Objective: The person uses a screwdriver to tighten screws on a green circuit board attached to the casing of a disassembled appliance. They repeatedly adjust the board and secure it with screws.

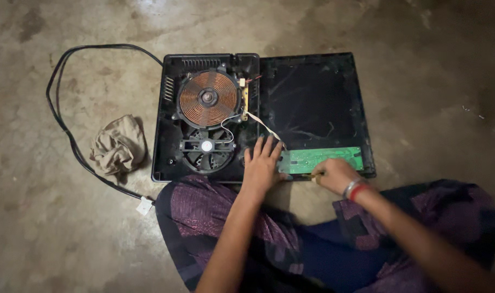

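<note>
Well off to the left of the left hand, a black power cord point(63, 116) loops across the bare concrete floor point(432, 65) and ends in a white plug point(145, 205) beside the person's knee. Inside that loop, still well left of the hand, lies a crumpled tan rag point(117, 147).

Just left of and above the left hand sits the opened base of an induction cooker point(168, 135), a black tray with a round copper coil point(208, 99) in its upper half and a black fan point(206, 146) below it; the corners of the tray are too dark to read. White wires point(261, 123) run from the base toward the fingers.

The left hand point(262, 164) lies flat with fingers spread wide, pressing on the seam where the base meets the flipped top panel point(312, 103); it grips nothing. What lies under its palm is hidden.

Just right of this hand, along the panel's near edge, lies a green circuit board point(323, 159), its left end touched by the left fingertips.

The right hand point(337, 174) is curled closed at the board's lower edge around a thin yellowish tool point(315, 176); only a short stub shows, so its kind cannot be told. A silver and a red bangle point(355, 189) circle that wrist. The forearm runs out of view at the lower right, over the purple patterned clothing point(204, 217).
</note>
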